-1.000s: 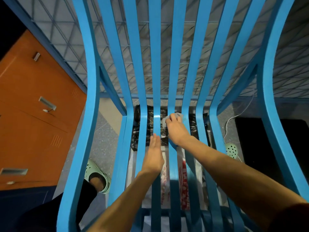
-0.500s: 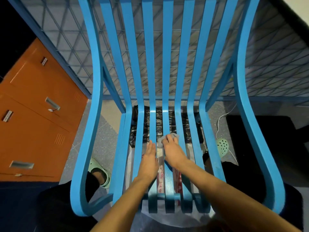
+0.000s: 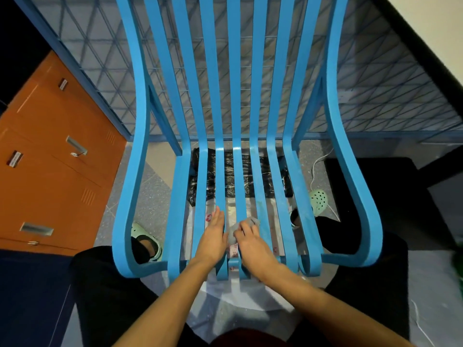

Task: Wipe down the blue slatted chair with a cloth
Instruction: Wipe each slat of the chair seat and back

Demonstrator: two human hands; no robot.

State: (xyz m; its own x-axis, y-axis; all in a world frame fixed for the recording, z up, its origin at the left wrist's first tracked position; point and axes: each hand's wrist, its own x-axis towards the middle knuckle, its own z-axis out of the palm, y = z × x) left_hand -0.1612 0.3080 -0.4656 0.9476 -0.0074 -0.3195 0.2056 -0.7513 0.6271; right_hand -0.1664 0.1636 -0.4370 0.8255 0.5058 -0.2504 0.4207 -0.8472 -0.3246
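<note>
1. My two bare forearms reach forward from the bottom edge, over my black trousers [image 3: 105, 284].
2. My left hand [image 3: 213, 237] lies open and flat, fingers straight and together, resting on a seat slat left of centre.
3. My right hand [image 3: 253, 244] is just beside it, fingers curled over a small grey cloth [image 3: 251, 221] and pressing it onto the next slats, near the front of the seat. The cloth is bunched and peeks out beyond my fingertips and beside my thumb.
4. The blue slatted chair [image 3: 235, 96] fills the middle. Its seat slats curl under at the front edge and sweep up into a tall back, with curved armrests on both sides.
5. I wear pale green clogs. The left clog [image 3: 147, 239] shows under the left armrest, and the right clog [image 3: 318, 201] shows beyond the seat's right edge.
6. A clear plastic sheet [image 3: 225, 304] with red print lies on the speckled grey floor [image 3: 150, 196] under the seat.
7. Farther back, a crumpled black bag [image 3: 229, 179] shows through the slats.
8. A white cable [image 3: 317, 169] trails on the floor to the right.
9. An orange cabinet [image 3: 50, 159] with metal handles stands at the left.
10. A blue-framed wire mesh panel [image 3: 375, 83] spans behind the chair.
</note>
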